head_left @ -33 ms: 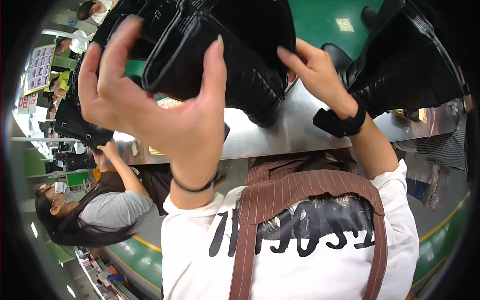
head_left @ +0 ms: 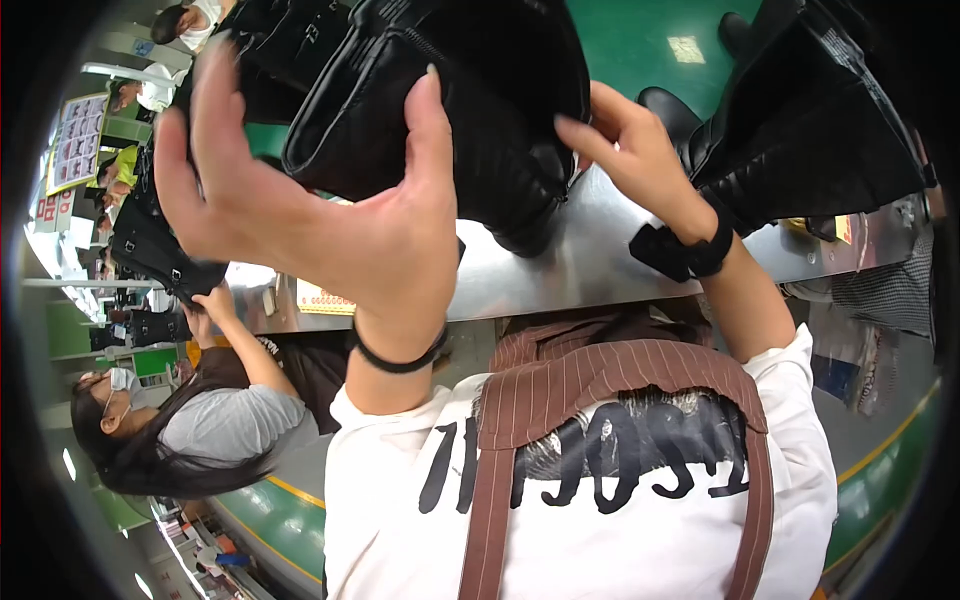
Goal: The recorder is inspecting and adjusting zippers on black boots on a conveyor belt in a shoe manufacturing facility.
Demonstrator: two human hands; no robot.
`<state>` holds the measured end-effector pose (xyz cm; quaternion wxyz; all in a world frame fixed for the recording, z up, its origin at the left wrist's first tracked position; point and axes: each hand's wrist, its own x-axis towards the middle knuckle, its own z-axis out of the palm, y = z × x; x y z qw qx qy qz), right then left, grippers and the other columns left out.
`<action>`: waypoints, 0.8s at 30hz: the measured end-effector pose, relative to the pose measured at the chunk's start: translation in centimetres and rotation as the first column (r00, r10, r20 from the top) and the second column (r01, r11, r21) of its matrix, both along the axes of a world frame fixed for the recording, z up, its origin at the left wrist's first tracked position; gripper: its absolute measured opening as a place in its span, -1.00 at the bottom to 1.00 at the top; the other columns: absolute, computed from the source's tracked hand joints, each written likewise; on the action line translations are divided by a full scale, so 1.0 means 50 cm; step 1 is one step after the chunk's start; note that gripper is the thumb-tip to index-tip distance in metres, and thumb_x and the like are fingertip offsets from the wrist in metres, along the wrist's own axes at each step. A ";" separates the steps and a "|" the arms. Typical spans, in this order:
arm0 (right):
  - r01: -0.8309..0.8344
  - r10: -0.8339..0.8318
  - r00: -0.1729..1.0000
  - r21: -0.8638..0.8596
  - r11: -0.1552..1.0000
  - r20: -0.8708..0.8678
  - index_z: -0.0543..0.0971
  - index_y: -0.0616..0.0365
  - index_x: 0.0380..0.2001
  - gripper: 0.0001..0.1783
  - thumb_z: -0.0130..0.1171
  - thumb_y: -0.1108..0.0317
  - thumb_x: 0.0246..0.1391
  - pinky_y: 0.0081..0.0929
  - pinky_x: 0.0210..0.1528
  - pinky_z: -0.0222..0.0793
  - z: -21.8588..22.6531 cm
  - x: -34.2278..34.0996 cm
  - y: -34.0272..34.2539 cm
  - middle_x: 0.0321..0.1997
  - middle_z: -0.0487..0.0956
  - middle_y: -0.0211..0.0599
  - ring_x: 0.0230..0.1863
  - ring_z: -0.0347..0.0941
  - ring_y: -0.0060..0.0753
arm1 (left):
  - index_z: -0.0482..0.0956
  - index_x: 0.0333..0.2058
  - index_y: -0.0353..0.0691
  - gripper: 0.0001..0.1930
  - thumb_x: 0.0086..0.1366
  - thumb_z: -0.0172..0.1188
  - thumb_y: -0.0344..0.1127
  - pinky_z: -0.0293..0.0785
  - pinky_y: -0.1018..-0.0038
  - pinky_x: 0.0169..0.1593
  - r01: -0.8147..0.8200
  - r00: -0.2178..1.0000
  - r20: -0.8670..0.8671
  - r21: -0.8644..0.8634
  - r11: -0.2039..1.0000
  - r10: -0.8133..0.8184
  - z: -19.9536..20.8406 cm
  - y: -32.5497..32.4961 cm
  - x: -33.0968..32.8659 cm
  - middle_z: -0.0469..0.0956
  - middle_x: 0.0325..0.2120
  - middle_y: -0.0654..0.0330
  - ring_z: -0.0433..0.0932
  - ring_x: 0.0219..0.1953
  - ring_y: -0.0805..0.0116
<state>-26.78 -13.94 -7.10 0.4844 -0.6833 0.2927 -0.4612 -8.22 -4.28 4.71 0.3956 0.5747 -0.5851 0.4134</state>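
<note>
A tall black boot [head_left: 490, 130] stands on the metal table in front of me, its open top turned toward me. My left hand [head_left: 350, 225] is before its shaft, fingers spread and blurred, the thumb raised across the dark material; nothing is held in it. At the boot's right edge, my right hand [head_left: 640, 160] grips the side, its thumb in front and some fingertips hidden against the boot. A black band is on each wrist. To the right, another tall black boot [head_left: 800, 130] stands on the table, apart from my hands.
The shiny metal table [head_left: 590, 262] runs across in front of me. More black buckled boots [head_left: 290, 45] are at the upper left. A masked co-worker [head_left: 210, 410] on the left handles a black boot [head_left: 160, 250]. A yellow printed card [head_left: 325, 297] lies near my left wrist.
My left hand has shifted slightly, its fingers moving left and spreading a little wider. The right hand stays at the boot's edge with hardly any movement.
</note>
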 end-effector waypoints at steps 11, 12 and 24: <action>-0.047 0.230 0.876 0.402 0.915 -0.423 0.52 0.29 -0.27 -0.73 0.10 0.24 0.23 -0.64 -0.53 0.31 -0.133 -0.007 0.038 -0.46 0.56 -0.36 -0.60 0.42 -0.66 | 0.18 0.17 -0.50 0.00 -0.21 0.59 -0.29 0.32 0.36 0.13 0.711 0.435 -0.898 0.297 0.638 -0.067 -0.351 0.048 -0.008 0.41 0.03 -0.06 0.41 0.07 0.21; -0.088 0.321 0.862 0.508 0.857 -0.392 0.51 0.27 -0.33 -0.71 0.05 0.21 0.26 -0.65 -0.55 0.27 -0.139 -0.006 0.031 -0.48 0.53 -0.37 -0.61 0.38 -0.66 | 0.18 0.17 -0.50 0.00 -0.21 0.59 -0.29 0.32 0.36 0.13 0.708 0.441 -0.894 0.292 0.643 -0.080 -0.372 0.045 -0.007 0.41 0.03 -0.06 0.41 0.07 0.21; -0.295 0.362 0.930 0.700 0.650 0.057 0.51 0.13 -0.50 -0.62 -0.07 0.15 0.32 -0.75 -0.56 0.12 -0.084 0.010 0.052 -0.56 0.43 -0.52 -0.63 0.20 -0.75 | 0.59 -0.22 -0.37 -0.68 0.01 0.38 -0.45 0.49 0.47 -0.11 0.782 0.160 -0.984 0.174 0.598 0.077 -0.388 0.039 -0.027 0.65 -0.30 0.12 0.61 -0.24 0.36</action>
